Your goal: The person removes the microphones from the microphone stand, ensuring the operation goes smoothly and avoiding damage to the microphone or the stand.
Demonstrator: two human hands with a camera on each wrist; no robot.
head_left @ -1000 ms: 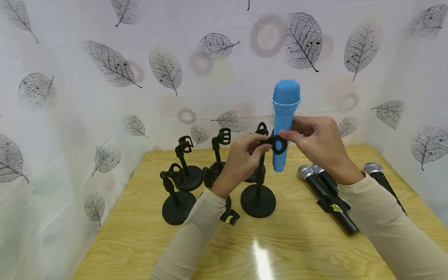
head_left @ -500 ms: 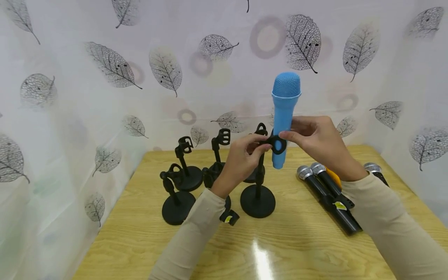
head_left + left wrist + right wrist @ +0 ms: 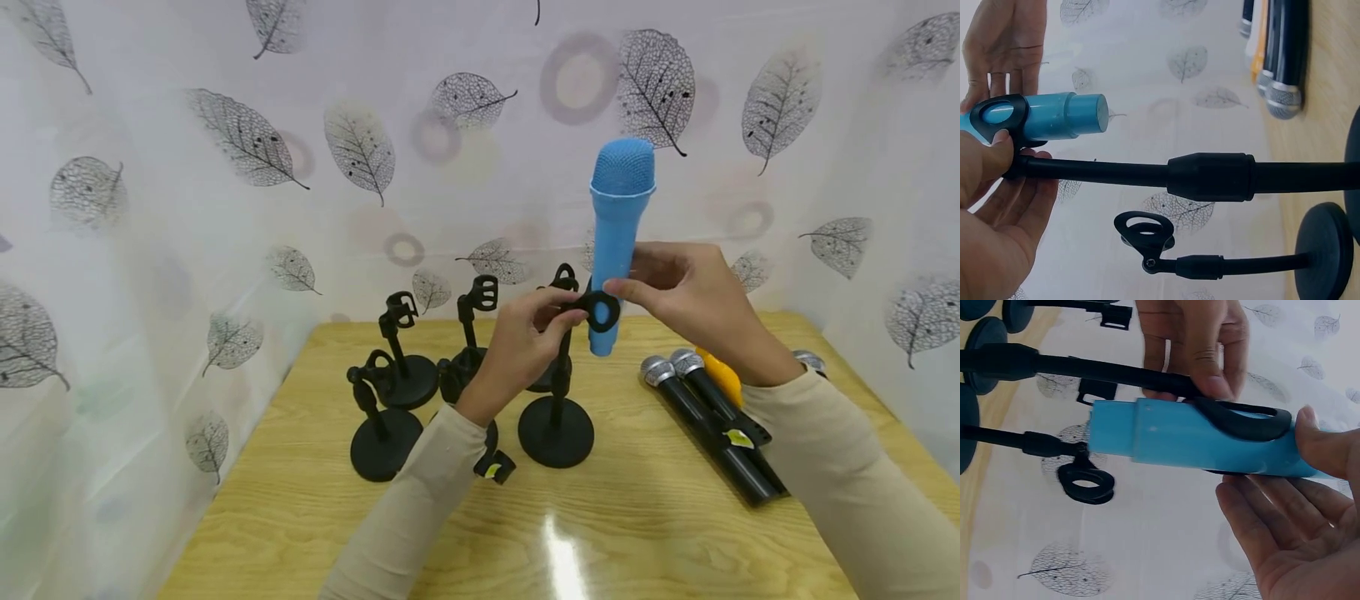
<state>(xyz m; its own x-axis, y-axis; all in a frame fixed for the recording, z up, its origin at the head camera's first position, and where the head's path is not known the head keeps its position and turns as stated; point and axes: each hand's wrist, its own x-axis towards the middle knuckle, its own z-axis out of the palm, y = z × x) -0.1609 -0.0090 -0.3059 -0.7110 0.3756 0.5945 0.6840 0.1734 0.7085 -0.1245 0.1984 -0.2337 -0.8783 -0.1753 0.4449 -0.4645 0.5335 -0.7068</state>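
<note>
A blue microphone (image 3: 618, 225) stands nearly upright, head up, its lower handle inside the black clip (image 3: 602, 312) of a microphone stand (image 3: 557, 429). My left hand (image 3: 517, 342) pinches the stand at the joint just under the clip, thumb on the near side. My right hand (image 3: 693, 296) holds the microphone's handle right above the clip, thumb in front and fingers behind. In the left wrist view the handle's tail end (image 3: 1088, 114) sticks out past the clip ring. The right wrist view shows the clip's arms (image 3: 1250, 422) curving around the handle.
Several other black stands (image 3: 405, 379) with clips are grouped at the left and middle. At right lie black microphones with silver heads (image 3: 686, 400), beside something orange (image 3: 720, 375). A loose black clip piece (image 3: 495, 467) appears below the left wrist. A leaf-print curtain (image 3: 480, 167) backs the wooden table (image 3: 637, 533).
The blue microphone has moved upward in the clip, with less of its tail below the ring. The right forearm has shifted slightly right, uncovering more of the orange thing. My left hand keeps its hold.
</note>
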